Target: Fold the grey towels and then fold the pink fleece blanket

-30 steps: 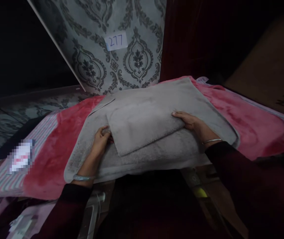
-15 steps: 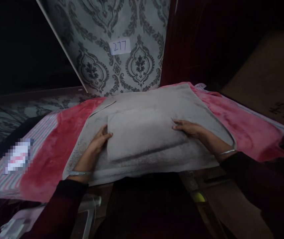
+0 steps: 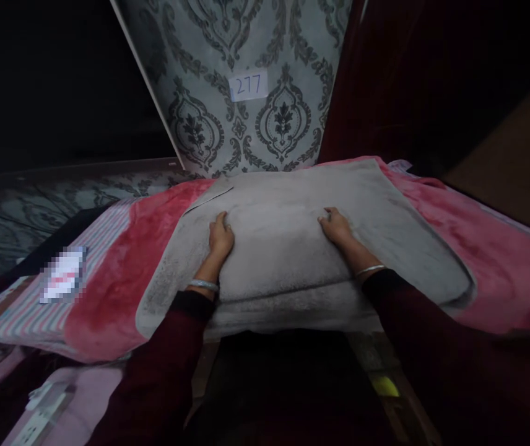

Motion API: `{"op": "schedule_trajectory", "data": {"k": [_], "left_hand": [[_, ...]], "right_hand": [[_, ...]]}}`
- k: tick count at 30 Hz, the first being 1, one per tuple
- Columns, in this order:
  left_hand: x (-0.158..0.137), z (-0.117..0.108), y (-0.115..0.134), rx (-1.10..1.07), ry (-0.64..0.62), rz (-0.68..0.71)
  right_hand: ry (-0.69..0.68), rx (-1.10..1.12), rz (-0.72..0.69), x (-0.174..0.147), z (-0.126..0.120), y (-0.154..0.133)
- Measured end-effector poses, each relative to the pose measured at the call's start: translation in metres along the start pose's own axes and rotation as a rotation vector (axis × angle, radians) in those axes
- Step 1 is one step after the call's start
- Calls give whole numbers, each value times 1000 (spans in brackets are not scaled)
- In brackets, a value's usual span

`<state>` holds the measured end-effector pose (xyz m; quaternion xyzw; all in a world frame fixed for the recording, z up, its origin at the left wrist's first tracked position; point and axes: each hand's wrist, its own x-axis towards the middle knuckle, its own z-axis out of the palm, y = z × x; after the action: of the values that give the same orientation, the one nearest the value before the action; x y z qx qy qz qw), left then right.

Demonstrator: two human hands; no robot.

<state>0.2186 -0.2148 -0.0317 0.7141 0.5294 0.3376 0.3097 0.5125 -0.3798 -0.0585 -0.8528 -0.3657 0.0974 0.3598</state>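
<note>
A grey folded plush cloth (image 3: 283,248) lies on a wider grey cloth (image 3: 413,248) of the same look. My left hand (image 3: 221,236) rests at the folded cloth's left edge, with its fingers pointing away from me and partly spread. Over on the right edge, my right hand (image 3: 337,227) touches the fabric, thumb and fingers apart. Neither hand has visibly lifted any cloth. The underside of each hand is hidden.
A red-pink blanket (image 3: 153,248) with a striped border spreads under the grey cloths. Behind stands a patterned wall with a paper label (image 3: 248,85) reading 277. A large dark screen (image 3: 60,80) is at left. A white power strip (image 3: 44,418) lies lower left.
Both hands have moved inward and slightly farther away along the folded cloth's sides. The view has shifted left, so the scene sits farther right.
</note>
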Motion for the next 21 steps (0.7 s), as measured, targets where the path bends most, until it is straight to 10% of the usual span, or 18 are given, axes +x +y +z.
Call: {"op": "schedule_trajectory", "data": {"k": [4, 11, 21], "left_hand": [[8, -11, 1, 184, -26, 31], [-19, 10, 26, 636, -209, 431], [-31, 25, 13, 920, -284, 442]], "right_hand": [[31, -179, 16, -7, 0, -14], [-90, -441, -481, -21, 44, -89], [-229, -600, -503, -8, 47, -67]]}}
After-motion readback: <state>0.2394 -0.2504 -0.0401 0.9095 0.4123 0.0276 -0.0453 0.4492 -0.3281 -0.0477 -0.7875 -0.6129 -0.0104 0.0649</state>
